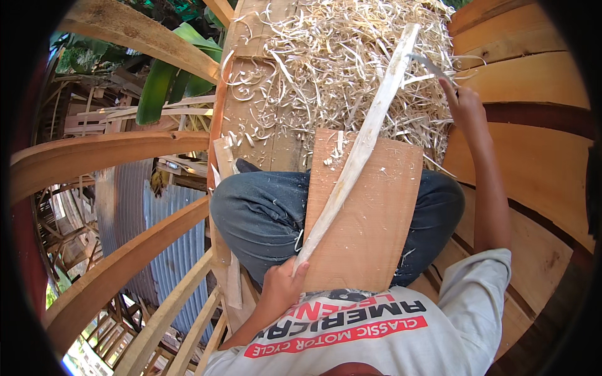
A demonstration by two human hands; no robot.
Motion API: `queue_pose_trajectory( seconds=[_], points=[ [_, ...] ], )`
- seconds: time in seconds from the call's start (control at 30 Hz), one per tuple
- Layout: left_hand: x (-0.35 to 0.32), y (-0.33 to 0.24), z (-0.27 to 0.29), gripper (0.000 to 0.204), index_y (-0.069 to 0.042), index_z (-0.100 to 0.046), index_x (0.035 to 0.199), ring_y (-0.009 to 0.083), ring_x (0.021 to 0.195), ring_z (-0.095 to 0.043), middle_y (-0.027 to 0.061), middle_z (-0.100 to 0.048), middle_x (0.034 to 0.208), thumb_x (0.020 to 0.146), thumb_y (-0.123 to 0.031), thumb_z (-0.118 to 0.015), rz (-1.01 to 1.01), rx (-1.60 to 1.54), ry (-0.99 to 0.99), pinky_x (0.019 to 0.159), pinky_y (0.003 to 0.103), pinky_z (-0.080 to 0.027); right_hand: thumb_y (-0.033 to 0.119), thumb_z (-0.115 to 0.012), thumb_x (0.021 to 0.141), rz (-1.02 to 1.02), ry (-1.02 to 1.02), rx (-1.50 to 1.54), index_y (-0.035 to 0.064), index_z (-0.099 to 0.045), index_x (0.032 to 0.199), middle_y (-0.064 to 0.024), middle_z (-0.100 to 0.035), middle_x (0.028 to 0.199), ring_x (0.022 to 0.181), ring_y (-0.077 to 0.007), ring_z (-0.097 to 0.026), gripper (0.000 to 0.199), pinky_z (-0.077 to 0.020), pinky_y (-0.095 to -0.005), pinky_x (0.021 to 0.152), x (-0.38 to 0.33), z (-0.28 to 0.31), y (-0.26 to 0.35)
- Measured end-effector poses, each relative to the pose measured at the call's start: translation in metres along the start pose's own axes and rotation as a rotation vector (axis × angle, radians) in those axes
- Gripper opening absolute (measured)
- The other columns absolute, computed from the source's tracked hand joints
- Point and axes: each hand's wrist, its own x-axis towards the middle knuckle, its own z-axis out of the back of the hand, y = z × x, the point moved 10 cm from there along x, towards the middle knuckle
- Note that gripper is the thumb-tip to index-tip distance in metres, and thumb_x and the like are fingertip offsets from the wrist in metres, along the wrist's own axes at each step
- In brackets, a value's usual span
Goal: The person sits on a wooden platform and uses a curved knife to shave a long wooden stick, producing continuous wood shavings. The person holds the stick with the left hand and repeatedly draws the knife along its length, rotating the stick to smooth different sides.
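Note:
My left hand [284, 287] is closed around the near end of a long pale wooden strip [369, 130], close to my waist. The strip slants up and to the right over a flat wooden board [370, 207] that lies across my lap. My right hand [465, 103] grips the handle of a knife [428, 64], whose curved blade reaches left toward the strip's far end. Whether the blade touches the wood I cannot tell. A few small shavings lie on the board.
Curly wood shavings [338, 56] heap over the plank floor [252, 100] ahead of my crossed legs [260, 210]. Wooden rails [113, 153] run along the left, with a banana leaf [153, 91] and corrugated metal sheets [172, 244] beyond. Plank walling [533, 156] rises at the right.

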Motion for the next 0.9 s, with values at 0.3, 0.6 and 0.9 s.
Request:
queue_pose_trajectory(
  seconds=[0.3,0.6,0.9],
  points=[
    [0.004,0.014,-0.009,0.041,0.005,-0.058,0.091,0.0228,0.059,-0.054,0.0212,-0.051,0.062,0.097,-0.033,-0.045,0.032,-0.183,0.149,0.057,0.036,-0.042,0.058,-0.050,0.088,0.257,0.006,0.133,-0.0031,-0.064,0.065,-0.0223,-0.058,0.059,0.059,-0.0384,-0.060,0.067,-0.0472,-0.0450,0.059,-0.043,-0.020,0.064],
    [0.002,0.018,-0.012,0.045,0.007,-0.054,0.086,0.0120,0.064,-0.041,0.0106,-0.042,0.061,0.099,-0.034,-0.041,0.056,-0.228,0.189,0.058,0.032,-0.040,0.067,-0.044,0.086,0.109,0.016,0.185,-0.0029,-0.064,0.065,-0.0210,-0.059,0.060,0.062,-0.0378,-0.062,0.075,-0.0494,-0.0456,0.060,-0.046,-0.021,0.045],
    [-0.001,0.020,-0.011,0.047,0.007,-0.054,0.085,0.0114,0.064,-0.041,0.0078,-0.042,0.061,0.099,-0.036,-0.040,0.053,-0.202,0.216,0.058,0.032,-0.040,0.066,-0.044,0.087,0.163,-0.076,0.222,-0.0040,-0.065,0.068,-0.0205,-0.060,0.060,0.059,-0.0351,-0.062,0.075,-0.0486,-0.0473,0.060,-0.041,-0.028,0.051]
  ],
)
